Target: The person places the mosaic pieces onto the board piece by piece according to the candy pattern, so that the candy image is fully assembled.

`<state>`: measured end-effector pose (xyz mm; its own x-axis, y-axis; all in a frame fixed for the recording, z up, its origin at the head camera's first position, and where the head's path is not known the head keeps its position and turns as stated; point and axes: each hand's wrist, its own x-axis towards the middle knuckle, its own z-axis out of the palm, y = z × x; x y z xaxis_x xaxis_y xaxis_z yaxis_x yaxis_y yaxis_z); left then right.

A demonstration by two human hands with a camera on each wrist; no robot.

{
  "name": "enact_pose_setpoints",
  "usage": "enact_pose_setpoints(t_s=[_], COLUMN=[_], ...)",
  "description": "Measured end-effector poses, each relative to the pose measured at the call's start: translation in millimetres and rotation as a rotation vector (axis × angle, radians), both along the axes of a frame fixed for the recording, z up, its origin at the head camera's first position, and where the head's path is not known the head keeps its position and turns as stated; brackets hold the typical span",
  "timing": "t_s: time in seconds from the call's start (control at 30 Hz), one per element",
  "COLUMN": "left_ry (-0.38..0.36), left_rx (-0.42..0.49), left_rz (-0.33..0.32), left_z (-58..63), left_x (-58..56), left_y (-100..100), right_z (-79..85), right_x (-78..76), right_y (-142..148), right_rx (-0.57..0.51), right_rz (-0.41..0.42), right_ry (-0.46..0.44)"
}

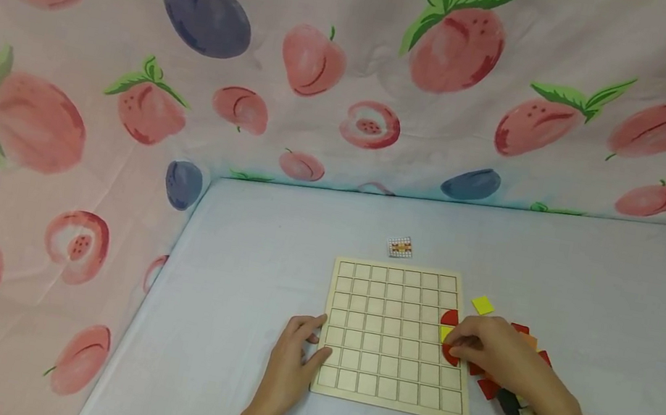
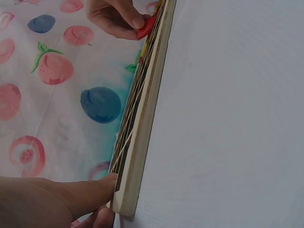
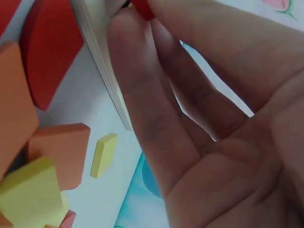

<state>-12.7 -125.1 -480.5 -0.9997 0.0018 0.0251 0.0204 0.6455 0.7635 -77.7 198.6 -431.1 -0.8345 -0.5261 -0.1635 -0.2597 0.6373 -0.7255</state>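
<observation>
A square wooden grid board lies on the table. My left hand rests at its left edge, with the thumb and fingertips touching the rim; the thumb also shows against the edge in the left wrist view. Over the right edge, my right hand pinches a red rounded piece between thumb and fingers, also seen as a red piece in the left wrist view. Just above it on the board are a yellow piece, partly hidden by the fingers, and another red rounded piece.
Red, orange and yellow pieces lie piled right of the board, partly under my right arm. A single yellow square lies apart. Behind the board is a small patterned card. A fruit-print cloth hangs at the back and left.
</observation>
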Motion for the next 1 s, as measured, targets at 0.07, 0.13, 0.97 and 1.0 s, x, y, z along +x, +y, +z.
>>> enact_pose_setpoints(t_s=[0.07, 0.13, 0.97, 1.0], left_ry=[0.003, 0.001, -0.002, -0.003], left_rx=[-0.001, 0.0, -0.002, -0.003], left_rz=[-0.001, -0.001, -0.003, -0.003], left_z=[-0.2, -0.5, -1.1, -1.1], left_x=[0.0, -0.5, -1.1, -1.0], left_y=[0.1, 0.0, -0.7, -0.6], right_z=[-0.9, -1.7, -5.7, -5.4], right_x=[-0.5, -1.2, 1.2, 1.6], right_y=[-0.4, -0.7, -5.2, -5.3], right_rx=[0.007, 0.013, 0.061, 0.06], right_rz=[0.016, 0.033, -0.015, -0.018], right_ry=[0.028, 0.064, 0.049, 0.04])
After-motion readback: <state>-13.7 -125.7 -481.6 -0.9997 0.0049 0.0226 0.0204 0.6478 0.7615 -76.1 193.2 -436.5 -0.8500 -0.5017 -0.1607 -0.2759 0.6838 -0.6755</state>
